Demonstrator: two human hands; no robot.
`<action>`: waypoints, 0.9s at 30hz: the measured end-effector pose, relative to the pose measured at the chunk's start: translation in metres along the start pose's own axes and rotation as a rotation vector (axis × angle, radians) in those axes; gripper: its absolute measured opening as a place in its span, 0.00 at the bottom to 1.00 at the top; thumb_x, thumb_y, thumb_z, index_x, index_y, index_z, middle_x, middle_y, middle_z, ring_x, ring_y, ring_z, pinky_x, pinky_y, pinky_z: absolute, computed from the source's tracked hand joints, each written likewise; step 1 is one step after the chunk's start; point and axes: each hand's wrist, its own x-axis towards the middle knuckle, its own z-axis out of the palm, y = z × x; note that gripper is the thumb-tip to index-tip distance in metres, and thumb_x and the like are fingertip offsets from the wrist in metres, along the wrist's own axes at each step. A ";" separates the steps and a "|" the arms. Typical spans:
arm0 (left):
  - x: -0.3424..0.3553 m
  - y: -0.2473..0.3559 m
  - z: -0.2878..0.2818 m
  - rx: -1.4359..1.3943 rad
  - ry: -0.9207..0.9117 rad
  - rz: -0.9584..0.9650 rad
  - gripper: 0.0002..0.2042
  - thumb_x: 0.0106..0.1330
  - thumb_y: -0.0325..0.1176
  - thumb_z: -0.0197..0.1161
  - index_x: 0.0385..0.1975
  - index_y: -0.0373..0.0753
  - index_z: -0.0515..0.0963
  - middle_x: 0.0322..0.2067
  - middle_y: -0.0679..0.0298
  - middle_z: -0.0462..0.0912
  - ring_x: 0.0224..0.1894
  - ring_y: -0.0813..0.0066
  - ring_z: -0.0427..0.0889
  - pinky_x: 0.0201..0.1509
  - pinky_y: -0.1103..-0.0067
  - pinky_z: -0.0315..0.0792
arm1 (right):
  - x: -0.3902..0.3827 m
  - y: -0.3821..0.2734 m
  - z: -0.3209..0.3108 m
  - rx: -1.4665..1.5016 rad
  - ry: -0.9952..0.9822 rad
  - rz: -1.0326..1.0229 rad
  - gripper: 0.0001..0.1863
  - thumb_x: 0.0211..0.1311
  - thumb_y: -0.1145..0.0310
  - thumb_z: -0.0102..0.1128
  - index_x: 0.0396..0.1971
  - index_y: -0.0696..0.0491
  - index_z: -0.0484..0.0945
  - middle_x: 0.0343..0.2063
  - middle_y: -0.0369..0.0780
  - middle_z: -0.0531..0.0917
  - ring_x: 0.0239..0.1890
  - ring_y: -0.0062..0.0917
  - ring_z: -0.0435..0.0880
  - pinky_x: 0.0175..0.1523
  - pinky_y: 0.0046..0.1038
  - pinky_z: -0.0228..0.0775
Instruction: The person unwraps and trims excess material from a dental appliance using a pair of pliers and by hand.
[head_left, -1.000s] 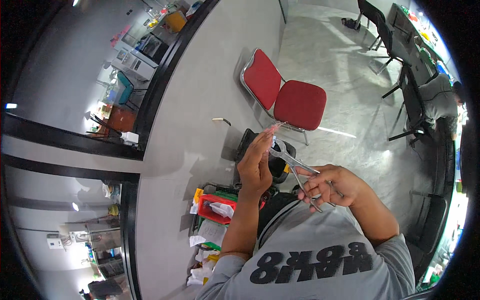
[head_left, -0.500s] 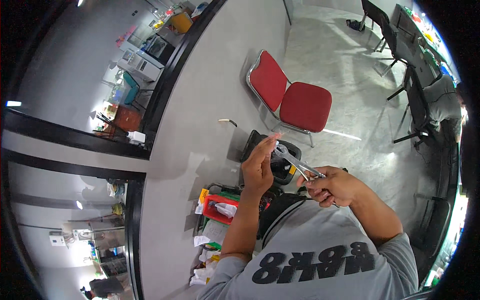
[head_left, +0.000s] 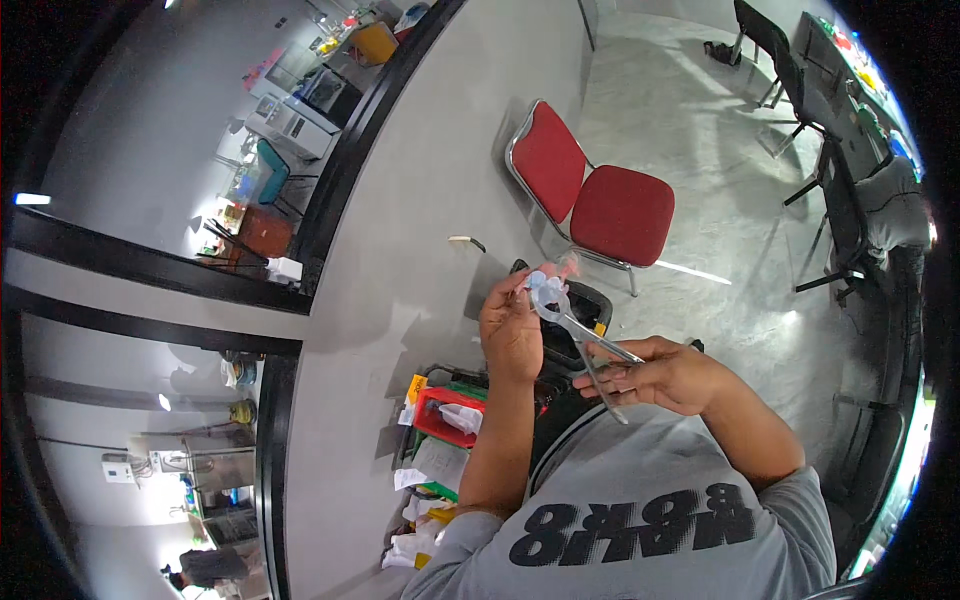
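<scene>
My left hand is raised in front of me, its fingers closed at the edge of a small pink and pale, partly see-through piece. The kind of that piece cannot be made out. Across from it, my right hand holds a silver plier-like tool by its long handles, which stand spread apart. One handle runs along the fingers and the other points down toward my shirt. The tool's head meets the pale piece beside my left fingertips; exactly how they touch is unclear.
A red chair stands ahead by the grey wall. Below my hands is a black bin-like container. A red tray and papers lie left of my forearm. Black chairs and a seated person are at the right.
The tool's handles have spread apart and my right fingers have loosened and straightened. My left hand has turned, showing more of the pink and pale piece.
</scene>
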 end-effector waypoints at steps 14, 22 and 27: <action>-0.006 -0.004 0.013 -0.065 -0.062 0.171 0.07 0.65 0.27 0.62 0.41 0.38 0.76 0.44 0.53 0.85 0.60 0.51 0.76 0.68 0.51 0.65 | -0.002 0.006 0.001 -0.016 -0.044 -0.052 0.23 0.69 0.74 0.54 0.63 0.56 0.70 0.36 0.42 0.82 0.39 0.26 0.83 0.40 0.28 0.79; -0.012 0.003 0.024 0.057 -0.032 0.328 0.06 0.69 0.31 0.55 0.39 0.36 0.75 0.42 0.48 0.84 0.56 0.47 0.78 0.62 0.50 0.72 | -0.006 0.011 0.004 -0.250 -0.111 -0.093 0.27 0.68 0.74 0.53 0.67 0.50 0.68 0.36 0.38 0.81 0.37 0.21 0.80 0.39 0.25 0.75; -0.018 0.014 0.038 0.121 0.036 0.400 0.06 0.69 0.31 0.54 0.38 0.35 0.74 0.42 0.46 0.83 0.55 0.45 0.79 0.61 0.48 0.73 | -0.015 0.007 0.016 -0.259 -0.120 -0.141 0.31 0.67 0.75 0.53 0.70 0.52 0.62 0.42 0.42 0.82 0.44 0.26 0.81 0.50 0.29 0.74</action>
